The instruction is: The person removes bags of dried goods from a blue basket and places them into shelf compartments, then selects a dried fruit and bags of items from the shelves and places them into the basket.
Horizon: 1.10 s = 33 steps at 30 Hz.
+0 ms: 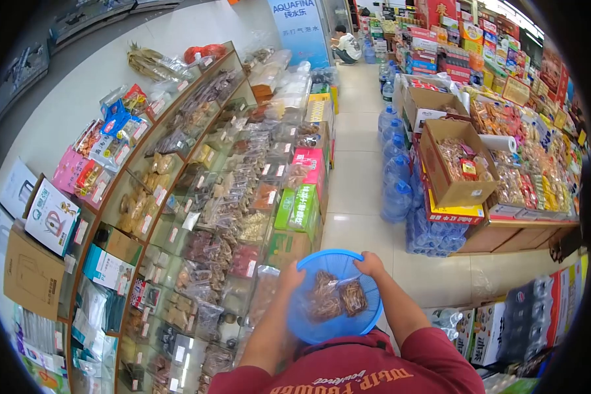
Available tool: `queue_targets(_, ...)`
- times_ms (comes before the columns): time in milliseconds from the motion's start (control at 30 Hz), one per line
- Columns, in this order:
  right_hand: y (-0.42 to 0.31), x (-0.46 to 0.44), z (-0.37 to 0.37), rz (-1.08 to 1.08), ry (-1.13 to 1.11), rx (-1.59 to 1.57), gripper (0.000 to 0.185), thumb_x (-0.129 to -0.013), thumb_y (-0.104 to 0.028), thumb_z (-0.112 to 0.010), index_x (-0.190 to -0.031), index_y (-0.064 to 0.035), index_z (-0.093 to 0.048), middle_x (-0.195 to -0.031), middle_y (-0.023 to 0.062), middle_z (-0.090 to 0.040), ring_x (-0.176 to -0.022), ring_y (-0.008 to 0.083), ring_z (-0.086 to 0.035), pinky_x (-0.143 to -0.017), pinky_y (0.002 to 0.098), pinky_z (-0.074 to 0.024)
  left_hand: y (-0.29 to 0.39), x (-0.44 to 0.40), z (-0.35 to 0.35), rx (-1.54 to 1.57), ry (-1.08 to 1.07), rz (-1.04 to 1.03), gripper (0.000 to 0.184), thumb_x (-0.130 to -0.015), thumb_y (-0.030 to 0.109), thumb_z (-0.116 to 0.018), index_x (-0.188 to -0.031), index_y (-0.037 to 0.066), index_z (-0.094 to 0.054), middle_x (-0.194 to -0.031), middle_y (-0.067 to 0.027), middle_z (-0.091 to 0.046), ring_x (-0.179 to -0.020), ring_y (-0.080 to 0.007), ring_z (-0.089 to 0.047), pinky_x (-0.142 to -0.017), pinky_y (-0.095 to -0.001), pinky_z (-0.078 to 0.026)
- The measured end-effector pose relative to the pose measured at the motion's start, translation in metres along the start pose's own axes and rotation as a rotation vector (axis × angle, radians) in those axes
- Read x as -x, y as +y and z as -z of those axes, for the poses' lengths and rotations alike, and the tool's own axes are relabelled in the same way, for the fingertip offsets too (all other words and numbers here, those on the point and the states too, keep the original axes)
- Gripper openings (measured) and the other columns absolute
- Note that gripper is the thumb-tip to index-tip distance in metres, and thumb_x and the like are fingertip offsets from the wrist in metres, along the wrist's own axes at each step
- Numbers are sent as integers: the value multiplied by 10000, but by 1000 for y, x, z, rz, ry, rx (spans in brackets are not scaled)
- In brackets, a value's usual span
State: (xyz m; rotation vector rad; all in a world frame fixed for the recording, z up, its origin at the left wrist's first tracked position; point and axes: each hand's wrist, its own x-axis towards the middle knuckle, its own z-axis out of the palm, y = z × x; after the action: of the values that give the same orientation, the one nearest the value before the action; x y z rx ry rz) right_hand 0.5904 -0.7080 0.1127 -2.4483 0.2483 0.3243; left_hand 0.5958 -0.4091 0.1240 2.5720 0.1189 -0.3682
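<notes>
A round blue plastic basket (312, 262) is held in front of my body at waist height. My left hand (291, 276) is closed on its left rim, and my right hand (369, 264) grips the upper right rim. Inside lie clear bags of dried brown, stick-like goods: one bag (354, 297) at the right and a looser bag (325, 303) left of it. What exactly the bags contain is too small to tell. Just beyond the basket, to the left, stand a green carton (297, 209) and the edge of the shelving.
Stepped shelves of bagged dried goods (230, 197) run along my left. A tiled aisle (356, 177) leads ahead, where a person (346, 47) crouches. Blue water jugs (396, 197), an open cardboard box (458, 164) and a snack display (519, 151) line the right side.
</notes>
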Motion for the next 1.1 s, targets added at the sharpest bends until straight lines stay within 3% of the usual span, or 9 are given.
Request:
queue_targets(100, 9, -26, 6, 1, -13, -27, 478, -726, -398, -629, -975, 7, -675, -966, 243, -661, -946, 381, -629, -856, 431, -490, 14, -21, 0, -4, 70, -12, 507, -785, 374, -618, -1176, 53, -586, -1126, -220, -625, -1065, -365, -591, -906, -438, -466)
queue_targets(167, 16, -40, 6, 12, -4, -22, 449, -732, -386, -635, -948, 6, -677, -953, 246, -660, -933, 385, -630, -847, 435, -489, 30, -36, 9, -48, -51, 42, 558, -792, 384, -606, -1234, 47, -558, -1170, -219, -608, -1097, -356, -579, -930, -426, -459)
queue_targets(300, 18, -67, 15, -17, 21, -36, 427, -734, -378, -629, -904, 11, -667, -927, 254, -655, -905, 393, -629, -828, 442, -491, 36, -77, 1, -69, -65, 11, 562, -797, 387, -596, -1243, 49, -550, -1157, -214, -615, -1080, -366, -584, -918, -430, -463)
queue_targets(567, 9, -154, 57, -54, 129, 33, 422, -748, -380, -638, -897, 14, -667, -883, 249, -660, -875, 402, -636, -793, 453, -490, 77, -188, 11, 53, -45, -157, 394, -785, 368, -611, -1029, 58, -589, -991, -225, -645, -968, -393, -610, -833, -479, -488)
queue_targets(733, -24, -203, 90, -33, 165, -1, 411, -764, -362, -638, -911, 20, -672, -871, 248, -663, -868, 400, -641, -781, 450, -488, 99, -261, 30, 109, -4, -217, 365, -771, 329, -621, -1020, 64, -595, -988, -217, -647, -953, -389, -615, -825, -480, -490)
queue_targets(833, -41, -234, 87, -89, 149, -1, 425, -760, -373, -653, -954, 3, -686, -887, 231, -678, -897, 375, -656, -811, 434, -494, 93, -286, 47, 101, 19, -209, 364, -768, 316, -621, -1031, 67, -597, -993, -213, -649, -952, -388, -618, -825, -477, -492)
queue_targets(967, -66, -293, 64, 5, 83, 70, 434, -761, -368, -643, -968, 12, -677, -903, 238, -673, -913, 382, -649, -817, 433, -492, 58, -307, 69, 133, 17, -75, 377, -767, 324, -623, -1044, 69, -599, -1008, -207, -649, -962, -383, -617, -830, -472, -491)
queue_targets(1100, -138, -346, 46, 160, -25, 175, 430, -754, -359, -641, -945, 26, -662, -909, 261, -660, -912, 403, -638, -817, 442, -488, -1, -321, 79, 173, 131, 71, 398, -770, 350, -628, -1041, 60, -598, -1019, -208, -646, -979, -376, -613, -839, -463, -489)
